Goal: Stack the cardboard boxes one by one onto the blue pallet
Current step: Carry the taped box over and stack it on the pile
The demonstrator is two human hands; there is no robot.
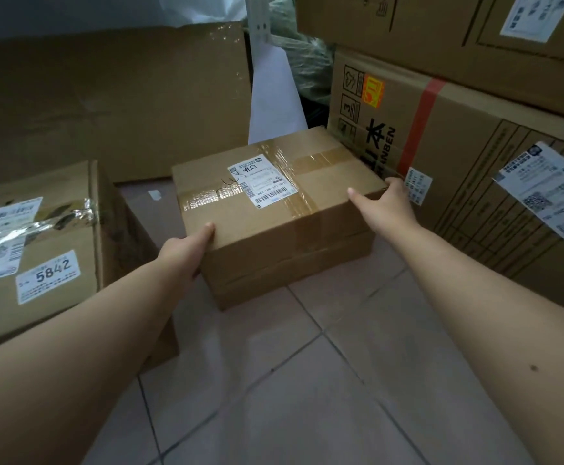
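Note:
A taped cardboard box [273, 209] with a white shipping label sits in the middle, on top of a second, similar box [294, 273] that rests on the tiled floor. My left hand [186, 250] grips the top box at its near left corner, thumb on the lid. My right hand [387, 203] holds its right corner, fingers wrapped behind the edge. The blue pallet is out of view.
A larger box [39, 256] labelled 5842 stands at the left. A big flat carton [106, 105] leans at the back. Stacked large cartons [475, 156] fill the right side, close to my right hand. Pale floor tiles [307, 397] lie in front.

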